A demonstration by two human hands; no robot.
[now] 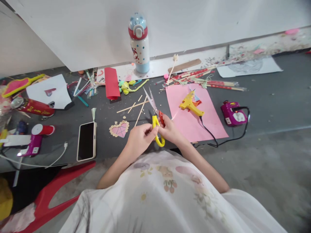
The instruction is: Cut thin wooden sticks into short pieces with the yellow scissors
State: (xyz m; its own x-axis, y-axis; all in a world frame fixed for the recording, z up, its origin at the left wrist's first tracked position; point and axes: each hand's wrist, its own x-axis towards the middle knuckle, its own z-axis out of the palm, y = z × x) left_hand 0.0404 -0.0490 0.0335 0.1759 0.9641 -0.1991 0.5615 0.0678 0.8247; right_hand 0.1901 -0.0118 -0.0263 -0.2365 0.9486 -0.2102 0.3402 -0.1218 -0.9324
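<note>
My right hand point(170, 131) grips yellow-handled scissors point(155, 113) whose blades stand open, pointing up and away over the dark mat. My left hand point(140, 137) is closed in a pinch right beside the scissor handles; whatever it holds is too small to make out. Just left of my hands lies a heart-shaped craft piece point(119, 128) with a pink centre and a pale scalloped edge. Thin wooden sticks point(136, 106) lie scattered just beyond the blades.
A yellow glue gun point(190, 104) rests on a pink sheet point(209, 123), its cord leading to a purple device point(232, 114). A phone point(86, 141) lies left, a dotted water bottle point(139, 43) stands at the back. Red cans, papers and red sticks clutter the mat; a red chair point(55, 191) lies lower left.
</note>
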